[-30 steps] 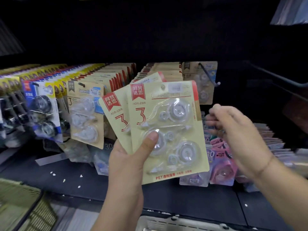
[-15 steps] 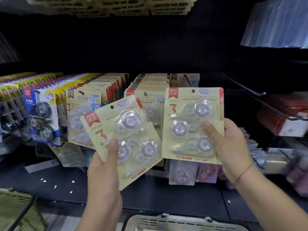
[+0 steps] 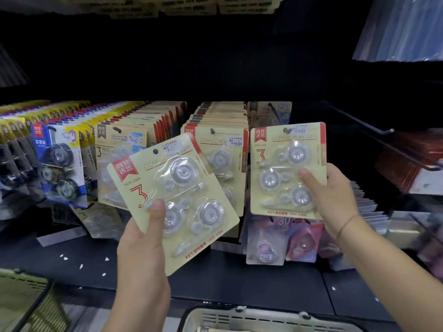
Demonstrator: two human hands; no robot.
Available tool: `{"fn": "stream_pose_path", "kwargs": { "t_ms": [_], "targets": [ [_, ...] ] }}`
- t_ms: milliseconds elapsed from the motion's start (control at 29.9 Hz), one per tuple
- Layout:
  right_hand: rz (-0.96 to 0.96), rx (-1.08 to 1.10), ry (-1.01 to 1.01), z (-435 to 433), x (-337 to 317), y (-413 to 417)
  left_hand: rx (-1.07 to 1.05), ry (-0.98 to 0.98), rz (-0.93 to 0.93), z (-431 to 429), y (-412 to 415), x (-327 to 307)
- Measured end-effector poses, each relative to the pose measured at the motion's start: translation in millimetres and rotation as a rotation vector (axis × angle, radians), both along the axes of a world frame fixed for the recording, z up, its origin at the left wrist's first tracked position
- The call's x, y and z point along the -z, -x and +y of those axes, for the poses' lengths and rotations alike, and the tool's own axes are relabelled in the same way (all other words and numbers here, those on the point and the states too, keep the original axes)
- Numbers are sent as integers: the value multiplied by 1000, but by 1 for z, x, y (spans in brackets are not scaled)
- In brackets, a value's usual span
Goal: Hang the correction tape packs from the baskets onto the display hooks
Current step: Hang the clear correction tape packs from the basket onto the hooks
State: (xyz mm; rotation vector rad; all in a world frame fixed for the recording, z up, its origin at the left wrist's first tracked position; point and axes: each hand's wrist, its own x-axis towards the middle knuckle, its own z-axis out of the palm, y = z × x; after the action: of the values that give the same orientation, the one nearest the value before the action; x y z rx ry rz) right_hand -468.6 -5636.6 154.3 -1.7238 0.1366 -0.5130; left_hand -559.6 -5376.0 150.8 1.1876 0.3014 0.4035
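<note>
Plainly, the left hand (image 3: 141, 238) gripped 1 cream correction tape pack (image 3: 191, 226) by its lower left corner, thumb pressed on the front. The card was tilted to the right and held near, in front of the hung rows (image 3: 217, 121). The right hand (image 3: 333, 200) grasped a 2nd pack (image 3: 271, 204), upright and further right, thumb across its clear blisters. That pack stood before a far hook (image 3: 273, 109); whether its hole met the hook could not be told. A long black hook (image 3: 359, 123) reached out at the right. A pale basket (image 3: 263, 316) sat at the near edge, a green basket (image 3: 21, 295) near left.
</note>
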Motion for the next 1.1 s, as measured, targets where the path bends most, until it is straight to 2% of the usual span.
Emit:
{"fn": "stream_pose_path", "kwargs": {
  "t_ms": [167,367,668,768,935,1002,1102],
  "targets": [
    [139,81,57,-1,3,-78,32,-12,15,-3,-4,4],
    [259,162,12,1,-5,-165,52,-25,31,0,-13,7],
    [407,235,-35,-4,-14,-223,15,-52,25,10,-25,8],
    [398,318,28,-1,-7,-204,41,-55,28,8,-24,7],
    [5,344,-148,8,1,-100,108,-63,21,0,-20,8],
    [-71,195,-222,20,1,-40,160,-72,13,-6,-17,6],
    [16,-237,-243,45,-7,39,276,-64,-5,-22,-10,6]
  ]
}}
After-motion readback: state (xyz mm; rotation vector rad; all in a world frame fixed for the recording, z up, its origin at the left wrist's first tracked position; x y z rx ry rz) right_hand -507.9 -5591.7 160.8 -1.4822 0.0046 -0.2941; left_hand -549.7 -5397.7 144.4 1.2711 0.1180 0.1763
